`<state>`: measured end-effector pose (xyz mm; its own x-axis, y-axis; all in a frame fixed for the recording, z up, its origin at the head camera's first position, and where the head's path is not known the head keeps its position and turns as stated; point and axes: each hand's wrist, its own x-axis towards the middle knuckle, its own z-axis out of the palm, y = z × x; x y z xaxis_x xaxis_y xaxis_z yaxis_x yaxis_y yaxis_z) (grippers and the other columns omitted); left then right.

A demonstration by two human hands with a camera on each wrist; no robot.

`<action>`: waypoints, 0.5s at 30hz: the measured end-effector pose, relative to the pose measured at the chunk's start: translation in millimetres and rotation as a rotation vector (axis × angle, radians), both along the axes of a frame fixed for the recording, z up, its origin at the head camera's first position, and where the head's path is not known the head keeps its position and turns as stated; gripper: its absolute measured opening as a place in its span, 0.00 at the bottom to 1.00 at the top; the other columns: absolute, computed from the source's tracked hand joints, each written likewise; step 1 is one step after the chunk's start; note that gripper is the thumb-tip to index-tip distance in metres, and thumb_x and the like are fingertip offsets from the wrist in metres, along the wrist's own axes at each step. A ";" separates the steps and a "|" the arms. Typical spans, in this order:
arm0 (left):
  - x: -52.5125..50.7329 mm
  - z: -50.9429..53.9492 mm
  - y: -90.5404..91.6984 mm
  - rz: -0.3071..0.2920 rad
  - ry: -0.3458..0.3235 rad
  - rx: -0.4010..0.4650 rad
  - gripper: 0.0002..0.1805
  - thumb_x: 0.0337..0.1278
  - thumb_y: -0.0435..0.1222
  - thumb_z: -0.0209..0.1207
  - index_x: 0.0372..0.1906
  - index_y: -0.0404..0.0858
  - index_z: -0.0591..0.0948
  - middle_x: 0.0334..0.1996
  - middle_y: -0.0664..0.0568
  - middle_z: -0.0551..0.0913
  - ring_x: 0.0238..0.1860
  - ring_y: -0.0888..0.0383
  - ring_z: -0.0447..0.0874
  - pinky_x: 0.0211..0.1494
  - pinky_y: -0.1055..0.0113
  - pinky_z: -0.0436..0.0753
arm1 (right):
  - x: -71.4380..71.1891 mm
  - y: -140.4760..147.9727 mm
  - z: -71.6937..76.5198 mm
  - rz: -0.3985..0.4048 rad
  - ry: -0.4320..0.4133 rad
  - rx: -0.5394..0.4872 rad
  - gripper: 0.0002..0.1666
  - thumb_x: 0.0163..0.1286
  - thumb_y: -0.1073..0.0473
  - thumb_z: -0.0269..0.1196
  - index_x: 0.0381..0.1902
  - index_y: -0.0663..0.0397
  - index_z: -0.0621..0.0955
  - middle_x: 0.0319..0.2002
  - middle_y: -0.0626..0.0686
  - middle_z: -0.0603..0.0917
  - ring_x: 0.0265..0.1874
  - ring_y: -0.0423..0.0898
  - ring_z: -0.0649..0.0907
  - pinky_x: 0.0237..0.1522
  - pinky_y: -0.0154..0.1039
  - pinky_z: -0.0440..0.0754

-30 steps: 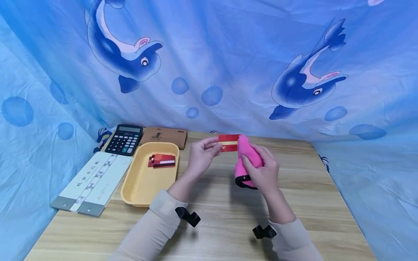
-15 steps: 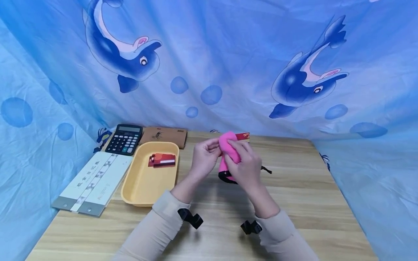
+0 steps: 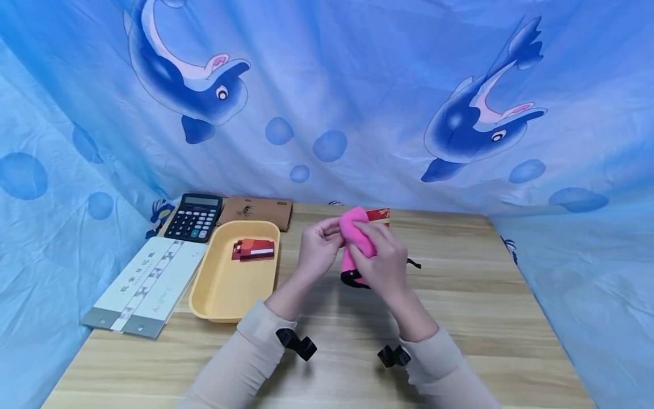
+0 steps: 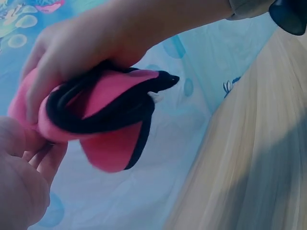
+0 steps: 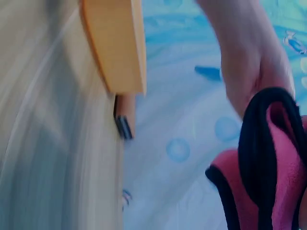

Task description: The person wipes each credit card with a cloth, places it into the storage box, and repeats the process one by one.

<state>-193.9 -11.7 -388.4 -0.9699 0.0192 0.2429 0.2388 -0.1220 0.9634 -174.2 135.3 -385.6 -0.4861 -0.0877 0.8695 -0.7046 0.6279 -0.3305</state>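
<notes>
Above the table, my right hand [image 3: 380, 255] grips a folded pink cloth with black edging [image 3: 355, 233]. The cloth lies over the middle of a red card [image 3: 379, 216], whose right end sticks out behind it. My left hand [image 3: 319, 247] pinches the card's left end at the cloth's left side; the contact is hidden by the cloth. In the left wrist view the cloth [image 4: 110, 105] shows its black-trimmed folds, with the left hand [image 4: 24, 177] close beside it. The right wrist view shows the cloth [image 5: 283, 167] near the left hand [image 5: 252, 72].
A yellow tray [image 3: 214, 304] holds a few red cards [image 3: 254, 250]. Left of it lies a white-and-grey booklet [image 3: 153, 281], with a black calculator [image 3: 194, 218] behind. A brown wallet-like case [image 3: 260, 213] sits at the table's back edge. A dolphin-print curtain [image 3: 332, 91] surrounds the table.
The right hand has moved left with the pink cloth, over the red card. The card's right end now shows beyond the cloth. Over the last half second both hands barely moved.
</notes>
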 end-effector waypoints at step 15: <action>1.0 -1.8 -5.9 -0.026 -0.046 0.104 0.13 0.59 0.22 0.65 0.49 0.24 0.84 0.41 0.34 0.88 0.40 0.50 0.91 0.45 0.62 0.89 | -14.0 20.8 -12.7 -0.179 -0.003 -0.075 0.17 0.54 0.65 0.70 0.45 0.61 0.88 0.35 0.59 0.87 0.22 0.54 0.82 0.16 0.47 0.74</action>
<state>-192.8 -17.6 -390.2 -0.9795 0.0217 0.2002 0.1901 -0.2274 0.9551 -188.2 156.1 -398.3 -0.4905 0.0659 0.8689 -0.5827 0.7166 -0.3833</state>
